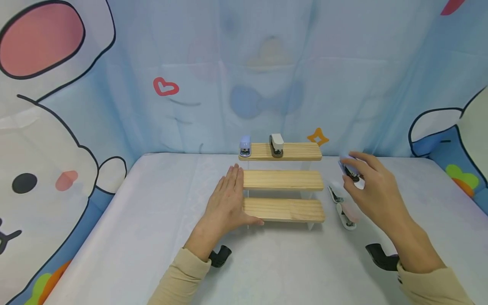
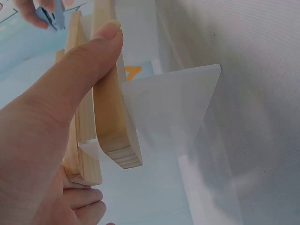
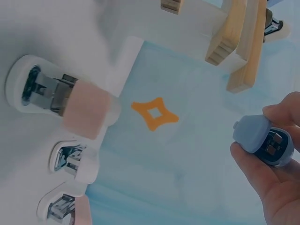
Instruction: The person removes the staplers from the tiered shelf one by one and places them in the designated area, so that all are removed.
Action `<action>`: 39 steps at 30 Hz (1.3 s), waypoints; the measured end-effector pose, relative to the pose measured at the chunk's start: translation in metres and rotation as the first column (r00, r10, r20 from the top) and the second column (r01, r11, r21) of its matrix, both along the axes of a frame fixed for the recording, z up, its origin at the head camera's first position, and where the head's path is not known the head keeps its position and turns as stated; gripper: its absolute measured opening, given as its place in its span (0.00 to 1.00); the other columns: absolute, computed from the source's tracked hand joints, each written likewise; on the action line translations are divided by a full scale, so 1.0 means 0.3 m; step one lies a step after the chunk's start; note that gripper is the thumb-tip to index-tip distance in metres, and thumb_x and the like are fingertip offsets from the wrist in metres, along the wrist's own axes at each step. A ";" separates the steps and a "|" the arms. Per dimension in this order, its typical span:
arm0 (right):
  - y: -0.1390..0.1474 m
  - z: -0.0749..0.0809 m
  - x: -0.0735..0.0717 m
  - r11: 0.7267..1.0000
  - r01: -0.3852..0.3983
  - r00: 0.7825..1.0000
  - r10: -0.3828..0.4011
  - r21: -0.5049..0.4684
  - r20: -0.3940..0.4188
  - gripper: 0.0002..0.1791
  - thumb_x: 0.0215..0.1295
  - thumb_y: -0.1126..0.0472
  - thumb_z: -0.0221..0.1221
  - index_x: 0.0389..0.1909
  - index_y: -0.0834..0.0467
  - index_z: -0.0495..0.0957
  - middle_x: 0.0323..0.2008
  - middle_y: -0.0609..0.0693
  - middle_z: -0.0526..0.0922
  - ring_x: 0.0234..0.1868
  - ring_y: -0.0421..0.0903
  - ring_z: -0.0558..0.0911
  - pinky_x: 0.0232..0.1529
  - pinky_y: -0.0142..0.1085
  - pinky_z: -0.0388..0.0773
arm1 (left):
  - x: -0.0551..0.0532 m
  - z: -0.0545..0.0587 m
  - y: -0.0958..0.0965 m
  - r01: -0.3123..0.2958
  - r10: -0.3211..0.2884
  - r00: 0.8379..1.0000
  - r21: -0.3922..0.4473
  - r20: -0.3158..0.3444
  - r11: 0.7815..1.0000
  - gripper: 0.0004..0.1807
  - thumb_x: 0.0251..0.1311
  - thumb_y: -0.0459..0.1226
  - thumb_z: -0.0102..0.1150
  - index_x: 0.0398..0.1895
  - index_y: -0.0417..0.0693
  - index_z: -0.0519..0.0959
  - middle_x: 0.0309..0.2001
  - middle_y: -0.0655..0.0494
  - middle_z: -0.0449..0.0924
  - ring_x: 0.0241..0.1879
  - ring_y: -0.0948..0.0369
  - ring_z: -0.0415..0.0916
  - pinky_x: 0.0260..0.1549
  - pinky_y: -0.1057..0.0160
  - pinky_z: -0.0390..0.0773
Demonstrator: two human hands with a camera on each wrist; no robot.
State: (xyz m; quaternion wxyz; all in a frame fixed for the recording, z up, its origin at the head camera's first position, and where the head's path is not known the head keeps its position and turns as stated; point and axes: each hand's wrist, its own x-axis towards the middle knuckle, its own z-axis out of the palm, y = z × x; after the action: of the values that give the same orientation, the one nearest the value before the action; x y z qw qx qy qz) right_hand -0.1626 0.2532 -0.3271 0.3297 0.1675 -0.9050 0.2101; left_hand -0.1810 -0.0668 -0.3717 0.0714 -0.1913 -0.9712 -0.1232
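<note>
A three-tier wooden shelf (image 1: 284, 180) with clear supports stands on the table. My left hand (image 1: 225, 203) rests at its left end, fingers laid straight along the ends of the boards, thumb (image 2: 89, 58) over the lowest board's front edge. Right of the shelf, my right hand (image 1: 375, 190) holds up a small lavender-blue stapler (image 3: 253, 136), pinched between thumb and fingers. On the top board sit a lavender stapler (image 1: 245, 146) at the left end and a white stapler with a dark base (image 1: 276, 145) near the middle.
Right of the shelf, a pink-topped white stapler (image 1: 346, 216) and a white stapler (image 1: 334, 194) lie on the white tabletop (image 1: 152, 237). The right wrist view shows another pink-topped stapler (image 3: 63, 208) beside them. A printed blue curtain (image 1: 198, 114) hangs behind.
</note>
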 end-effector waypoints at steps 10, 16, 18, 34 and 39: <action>0.028 -0.029 0.033 0.998 0.059 0.997 -0.058 -0.015 0.050 0.22 0.53 0.76 0.66 0.52 0.67 0.80 0.59 0.65 0.76 0.47 0.61 0.80 0.45 0.40 0.83 | -0.002 0.002 0.002 -0.005 0.005 1.000 0.002 0.010 1.000 0.81 0.31 0.71 0.73 0.79 0.37 0.39 0.80 0.43 0.38 0.80 0.51 0.38 0.77 0.51 0.50; 0.035 -0.050 0.050 0.996 0.079 0.994 -0.076 -0.037 0.081 0.19 0.55 0.75 0.66 0.50 0.68 0.81 0.57 0.66 0.76 0.45 0.60 0.80 0.43 0.58 0.78 | -0.001 0.002 0.002 -0.002 0.002 1.000 0.011 0.010 1.000 0.81 0.31 0.70 0.74 0.79 0.37 0.39 0.80 0.42 0.39 0.80 0.51 0.38 0.77 0.51 0.50; 0.038 -0.056 0.053 0.996 0.083 0.993 -0.079 -0.038 0.088 0.18 0.56 0.74 0.66 0.49 0.67 0.81 0.56 0.66 0.77 0.44 0.58 0.80 0.43 0.47 0.82 | 0.000 0.001 0.002 -0.001 0.001 1.000 0.013 0.012 1.000 0.81 0.31 0.70 0.74 0.79 0.38 0.39 0.80 0.43 0.39 0.80 0.51 0.38 0.77 0.51 0.50; 0.113 -0.061 0.057 0.995 0.101 0.986 -0.099 -0.012 0.135 0.14 0.55 0.74 0.65 0.44 0.68 0.82 0.53 0.67 0.77 0.41 0.61 0.79 0.33 0.09 0.57 | 0.000 -0.001 -0.001 -0.003 0.002 1.000 0.009 0.010 1.000 0.81 0.30 0.70 0.73 0.79 0.37 0.39 0.80 0.42 0.39 0.80 0.51 0.38 0.77 0.51 0.51; 0.131 -0.055 0.058 0.989 0.146 0.962 -0.143 0.004 0.233 0.11 0.59 0.72 0.61 0.43 0.68 0.82 0.54 0.69 0.75 0.43 0.64 0.78 0.35 0.36 0.82 | 0.002 -0.002 -0.003 0.000 0.000 1.000 0.011 0.002 1.000 0.81 0.30 0.71 0.73 0.79 0.38 0.38 0.80 0.42 0.39 0.80 0.51 0.38 0.77 0.51 0.51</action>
State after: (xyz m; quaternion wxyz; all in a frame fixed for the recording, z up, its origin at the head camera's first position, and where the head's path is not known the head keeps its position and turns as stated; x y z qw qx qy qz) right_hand -0.1452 0.2924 -0.3435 0.2371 0.0734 -0.9458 0.2095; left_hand -0.1805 -0.0677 -0.3724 0.0716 -0.1910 -0.9705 -0.1288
